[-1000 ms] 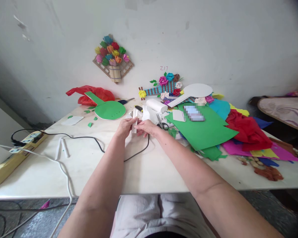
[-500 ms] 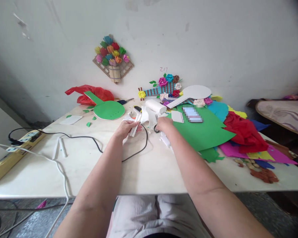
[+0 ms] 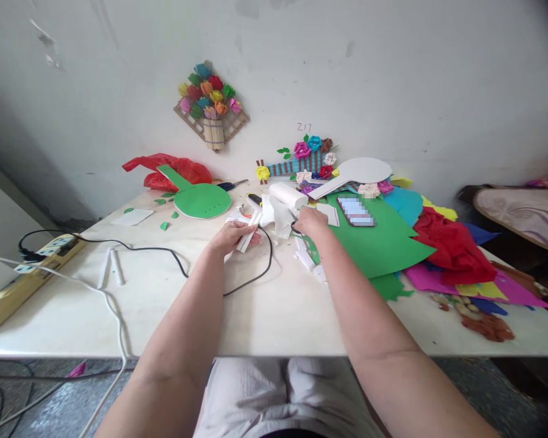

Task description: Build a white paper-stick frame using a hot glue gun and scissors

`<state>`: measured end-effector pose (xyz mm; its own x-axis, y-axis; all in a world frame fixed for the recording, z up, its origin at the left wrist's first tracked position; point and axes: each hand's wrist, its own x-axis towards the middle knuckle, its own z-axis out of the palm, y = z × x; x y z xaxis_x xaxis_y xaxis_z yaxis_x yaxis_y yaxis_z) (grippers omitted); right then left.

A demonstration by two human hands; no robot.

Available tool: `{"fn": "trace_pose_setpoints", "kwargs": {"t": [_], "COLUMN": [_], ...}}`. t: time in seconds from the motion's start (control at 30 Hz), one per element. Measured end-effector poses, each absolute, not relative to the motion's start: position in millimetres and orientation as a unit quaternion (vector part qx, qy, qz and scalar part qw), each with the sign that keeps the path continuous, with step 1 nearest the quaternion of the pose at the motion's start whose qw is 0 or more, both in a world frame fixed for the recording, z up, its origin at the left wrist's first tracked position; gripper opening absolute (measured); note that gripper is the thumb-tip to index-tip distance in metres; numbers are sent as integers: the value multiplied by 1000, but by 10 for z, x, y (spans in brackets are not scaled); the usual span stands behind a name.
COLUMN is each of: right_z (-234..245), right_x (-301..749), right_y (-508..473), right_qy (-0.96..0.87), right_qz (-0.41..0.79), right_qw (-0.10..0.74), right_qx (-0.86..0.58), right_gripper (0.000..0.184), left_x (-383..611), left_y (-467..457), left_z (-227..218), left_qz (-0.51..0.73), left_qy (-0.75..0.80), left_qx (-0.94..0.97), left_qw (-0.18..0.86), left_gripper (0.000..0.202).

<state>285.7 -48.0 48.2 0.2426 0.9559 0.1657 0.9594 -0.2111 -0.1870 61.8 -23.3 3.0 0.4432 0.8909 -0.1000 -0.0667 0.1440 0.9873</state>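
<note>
My left hand (image 3: 231, 236) is closed on a few narrow white strips (image 3: 250, 234), which stand tilted between thumb and fingers. To the right, my right hand (image 3: 312, 222) grips a pair of scissors (image 3: 296, 227); a dark handle loop and the tip of the blades show beside the fingers. Crumpled white paper (image 3: 276, 214) lies between the hands, with a white roll (image 3: 288, 196) behind it. Small white pieces (image 3: 305, 260) lie below my right wrist. A black cord (image 3: 270, 255) loops on the table near my left hand.
A green paddle-shaped board (image 3: 202, 201) lies at the left, a white one (image 3: 364, 169) at the back right. Green sheets (image 3: 369, 246), a phone (image 3: 355, 211) and red crepe paper (image 3: 452, 243) cover the right side. A yellow power strip (image 3: 4, 304) sits at the left edge.
My right hand has moved slightly right and away from the strips, taking the scissors with it. My left hand stays nearly in place with the white strips.
</note>
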Motion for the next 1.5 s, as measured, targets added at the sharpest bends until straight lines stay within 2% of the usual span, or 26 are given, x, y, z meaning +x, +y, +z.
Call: {"fn": "trace_pose_setpoints", "kwargs": {"t": [0.13,0.27,0.37,0.5,0.67,0.83,0.97,1.3,1.5], "right_z": [552,581,569,501,439,429,404,425,449], "right_x": [2962,2924,2875,2885,2912,2874,2843,2816,2820], "right_y": [-458,-493,-539,-540,-516,-531,-508,-484,-496], "right_qy": [-605,-583,-580,-631,-684,-712,-723,-736,-756], "right_qz": [43,275,390,438,445,453,453,477,451], "right_qw": [193,358,408,374,302,266,260,264,253], "right_qx": [-771,-676,-587,-520,-493,-467,-453,-400,-401], "right_gripper": [38,41,30,30,32,28,27,42,42], "left_x": [585,543,510,473,443,428,418,404,401], "left_y": [-240,-252,-259,-253,-228,-214,-214,-221,-213], "left_z": [57,78,83,57,9,-10,-20,-16,-15], "left_qz": [355,347,341,334,322,315,305,277,267], "left_qy": [367,347,340,332,313,306,292,273,267], "left_qx": [536,536,540,535,529,533,544,562,566], "left_qw": [673,687,691,701,720,723,725,730,733], "left_gripper": [18,14,13,11,11,13,15,21,22]}}
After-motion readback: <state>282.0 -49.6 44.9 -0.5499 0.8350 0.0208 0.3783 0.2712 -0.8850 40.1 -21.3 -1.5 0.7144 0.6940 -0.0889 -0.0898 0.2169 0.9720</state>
